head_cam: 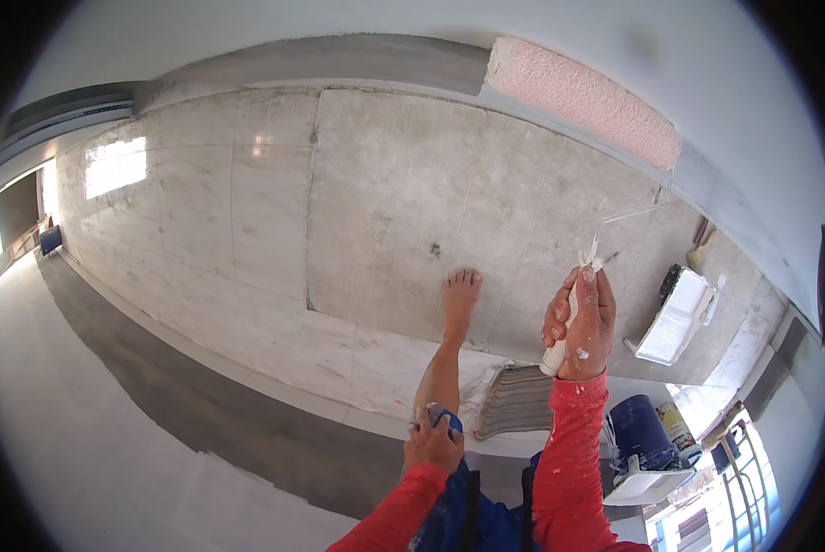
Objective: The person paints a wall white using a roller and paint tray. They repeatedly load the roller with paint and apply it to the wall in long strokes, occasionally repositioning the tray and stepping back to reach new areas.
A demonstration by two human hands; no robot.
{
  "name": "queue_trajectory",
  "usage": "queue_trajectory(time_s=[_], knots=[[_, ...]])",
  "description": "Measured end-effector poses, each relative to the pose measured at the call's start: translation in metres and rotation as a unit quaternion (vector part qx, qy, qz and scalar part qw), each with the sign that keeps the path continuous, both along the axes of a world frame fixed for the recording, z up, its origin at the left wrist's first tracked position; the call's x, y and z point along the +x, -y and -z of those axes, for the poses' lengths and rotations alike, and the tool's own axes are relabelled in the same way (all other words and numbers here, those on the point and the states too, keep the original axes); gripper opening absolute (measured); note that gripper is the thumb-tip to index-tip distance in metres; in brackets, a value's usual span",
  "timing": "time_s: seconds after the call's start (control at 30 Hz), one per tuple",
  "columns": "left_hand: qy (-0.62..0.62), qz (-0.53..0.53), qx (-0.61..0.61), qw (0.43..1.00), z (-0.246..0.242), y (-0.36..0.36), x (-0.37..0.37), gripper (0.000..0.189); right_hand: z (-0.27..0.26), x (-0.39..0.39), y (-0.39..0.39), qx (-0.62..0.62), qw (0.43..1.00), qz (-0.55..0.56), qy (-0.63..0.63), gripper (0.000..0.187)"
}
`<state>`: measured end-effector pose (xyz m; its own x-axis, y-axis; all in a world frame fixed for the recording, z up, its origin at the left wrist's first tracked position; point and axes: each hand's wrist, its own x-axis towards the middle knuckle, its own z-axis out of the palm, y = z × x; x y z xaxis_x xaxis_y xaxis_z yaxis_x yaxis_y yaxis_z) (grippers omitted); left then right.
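My right hand (585,321) grips the white, paint-caked handle of a paint roller. The roller's wire frame (633,214) runs forward to a wide pink nap sleeve (581,100), which lies against the lower wall ahead. White paint spots my knuckles and red sleeve. Around the sleeve the wall (385,17) is pale, and a grey band (357,62) runs along its foot to the left of the roller. My left hand (432,441) rests over my bent knee on the blue shorts, fingers spread. One bare foot (462,297) stands on the floor.
Right of me is a white paint tray (674,317) on grey floor sheeting (399,207). Nearer are a dark blue bucket (640,431), a paint can (676,424) and another white tray (647,486). A ribbed mat (516,403) lies beside my leg. Marble tiles (178,214) extend left towards a doorway.
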<state>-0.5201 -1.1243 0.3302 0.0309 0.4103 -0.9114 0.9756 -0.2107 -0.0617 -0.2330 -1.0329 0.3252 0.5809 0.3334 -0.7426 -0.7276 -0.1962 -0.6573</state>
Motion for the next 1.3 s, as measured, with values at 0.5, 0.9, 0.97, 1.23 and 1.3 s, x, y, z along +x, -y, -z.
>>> queue_trajectory(time_s=[0.5, 0.9, 0.97, 1.23, 1.3], knots=[[0.004, 0.003, -0.002, 1.000, -0.003, -0.011, 0.002, 0.044, 0.177, 0.029, -0.057, -0.068, 0.990, -0.088, -0.084, 0.036], [0.024, 0.016, 0.025, 0.999, -0.005, -0.014, 0.007, 0.042, 0.085, 0.008, -0.031, -0.039, 0.998, -0.047, -0.035, 0.032], [0.016, 0.018, 0.022, 0.999, -0.006, -0.013, 0.004, 0.042, 0.045, -0.008, -0.022, -0.022, 0.999, -0.029, -0.018, 0.034], [0.017, 0.007, -0.008, 1.000, -0.005, -0.012, 0.008, 0.040, 0.005, -0.018, -0.013, -0.033, 0.997, -0.032, 0.068, 0.034], [0.009, 0.001, -0.011, 1.000, -0.006, -0.011, 0.003, 0.041, 0.032, -0.015, -0.018, -0.062, 0.996, -0.035, 0.051, 0.034]])
